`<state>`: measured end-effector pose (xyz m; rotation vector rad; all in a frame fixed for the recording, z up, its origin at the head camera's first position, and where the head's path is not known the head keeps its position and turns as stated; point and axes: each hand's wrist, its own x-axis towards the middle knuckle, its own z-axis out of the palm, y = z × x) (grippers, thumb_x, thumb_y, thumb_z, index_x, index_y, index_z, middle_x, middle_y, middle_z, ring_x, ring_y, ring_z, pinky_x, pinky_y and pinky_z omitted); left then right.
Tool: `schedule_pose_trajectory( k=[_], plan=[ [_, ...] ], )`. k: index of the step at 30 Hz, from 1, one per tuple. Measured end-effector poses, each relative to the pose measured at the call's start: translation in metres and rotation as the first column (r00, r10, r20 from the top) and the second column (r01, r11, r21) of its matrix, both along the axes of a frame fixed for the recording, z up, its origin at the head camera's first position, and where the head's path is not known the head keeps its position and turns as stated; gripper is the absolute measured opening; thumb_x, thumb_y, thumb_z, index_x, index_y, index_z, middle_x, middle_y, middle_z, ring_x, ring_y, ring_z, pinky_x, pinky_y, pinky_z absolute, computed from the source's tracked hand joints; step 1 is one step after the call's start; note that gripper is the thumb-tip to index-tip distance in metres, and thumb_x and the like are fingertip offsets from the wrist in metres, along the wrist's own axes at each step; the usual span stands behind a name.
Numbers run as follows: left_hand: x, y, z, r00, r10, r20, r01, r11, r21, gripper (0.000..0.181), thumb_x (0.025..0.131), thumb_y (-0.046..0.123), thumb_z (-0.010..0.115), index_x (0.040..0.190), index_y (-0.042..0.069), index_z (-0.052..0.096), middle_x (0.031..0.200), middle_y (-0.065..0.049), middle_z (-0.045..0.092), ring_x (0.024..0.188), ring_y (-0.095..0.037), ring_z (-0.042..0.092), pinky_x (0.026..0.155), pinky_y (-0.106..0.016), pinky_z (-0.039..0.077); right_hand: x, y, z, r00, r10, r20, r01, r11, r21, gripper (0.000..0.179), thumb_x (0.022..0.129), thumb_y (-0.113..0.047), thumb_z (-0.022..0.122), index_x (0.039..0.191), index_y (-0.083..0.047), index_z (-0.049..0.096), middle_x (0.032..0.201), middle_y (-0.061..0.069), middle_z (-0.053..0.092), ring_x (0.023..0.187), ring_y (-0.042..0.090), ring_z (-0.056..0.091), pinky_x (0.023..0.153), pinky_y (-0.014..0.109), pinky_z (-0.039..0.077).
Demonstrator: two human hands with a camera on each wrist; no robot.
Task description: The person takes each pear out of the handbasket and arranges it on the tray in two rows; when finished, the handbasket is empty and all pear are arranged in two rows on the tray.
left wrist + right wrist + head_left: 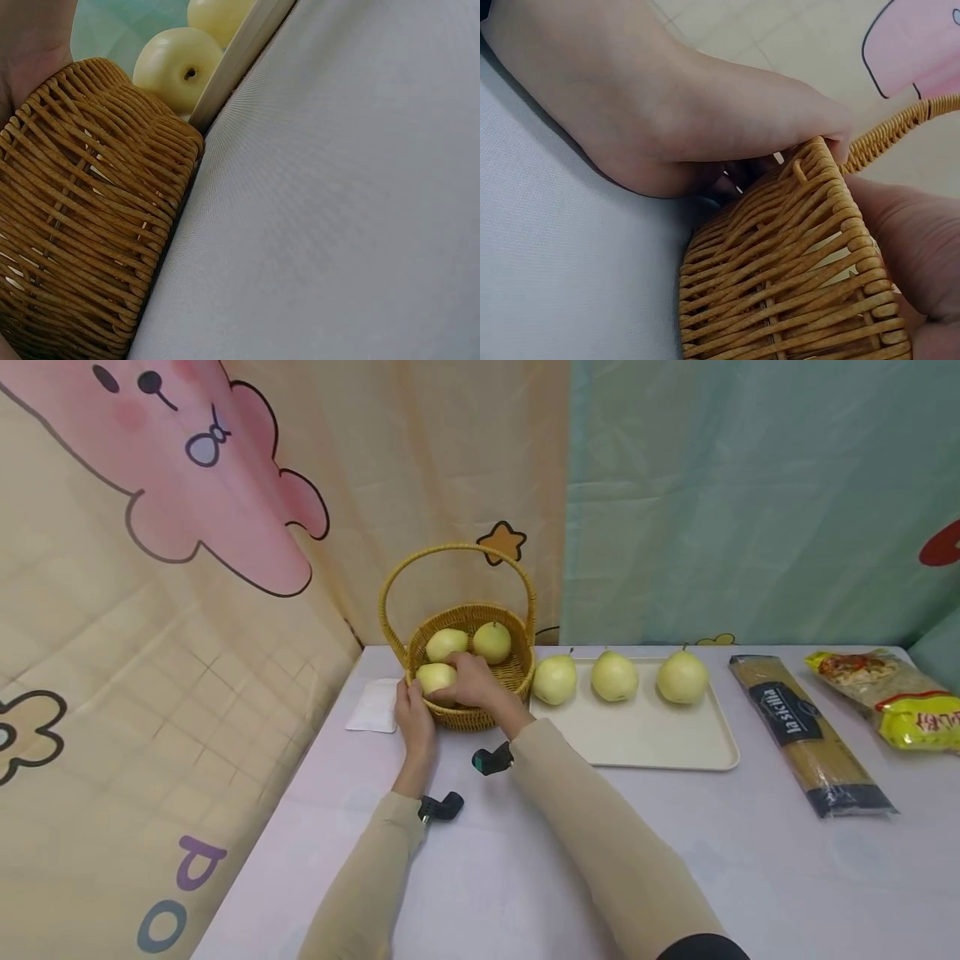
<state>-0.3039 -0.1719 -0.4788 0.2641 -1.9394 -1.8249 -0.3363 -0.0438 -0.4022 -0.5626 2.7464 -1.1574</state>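
Observation:
A wicker basket (465, 720) with a tall arched handle stands on the table and holds pale yellow pears. My left hand (415, 717) grips the basket's left side; in the right wrist view a fingertip of it hooks over the rim. Reaching into the basket from the right, my right hand (477, 682) holds a pear (431, 676) at the front left, thumb on its near side and fingers beyond. Behind it lie two more pears, one at the back left (446, 644) and one at the back right (492, 642). The wicker wall (90, 202) fills much of the left wrist view.
Right of the basket, a cream tray (652, 739) carries three pears (614, 676) in a row along its back. Further right lie a pack of noodles (810, 735) and a yellow food bag (900, 697). A white packet (374, 706) lies left of the basket. Curtains hang behind.

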Motion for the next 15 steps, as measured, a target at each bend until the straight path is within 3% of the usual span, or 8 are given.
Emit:
schedule_pose_trajectory(
  k=[9,15],
  plan=[
    [-0.0023,0.0008,-0.0029,1.0,-0.015,-0.005,0.015,0.999,0.028,0.047,0.111,0.034,0.039,0.146,0.007,0.055,0.147,-0.011,0.06,0.134,-0.024,0.053,0.118,-0.043,0.04,0.0019,0.0029,-0.0015,0.994,-0.091,-0.059,0.09,0.996,-0.02,0.072,0.083,-0.042,0.087,0.137,0.0,0.062,0.128,0.015,0.068,0.118,0.031,0.062,0.103,0.044,0.053],
    [-0.0013,0.0007,-0.0002,1.0,-0.002,-0.015,0.002,1.0,0.029,0.045,0.111,0.031,0.039,0.143,0.005,0.056,0.141,-0.015,0.063,0.128,-0.025,0.056,0.114,-0.044,0.042,0.0068,0.0043,0.0013,0.989,-0.119,-0.086,0.114,0.992,-0.061,0.074,0.082,-0.044,0.086,0.138,-0.001,0.061,0.129,0.014,0.068,0.117,0.029,0.063,0.101,0.043,0.054]
  ],
)
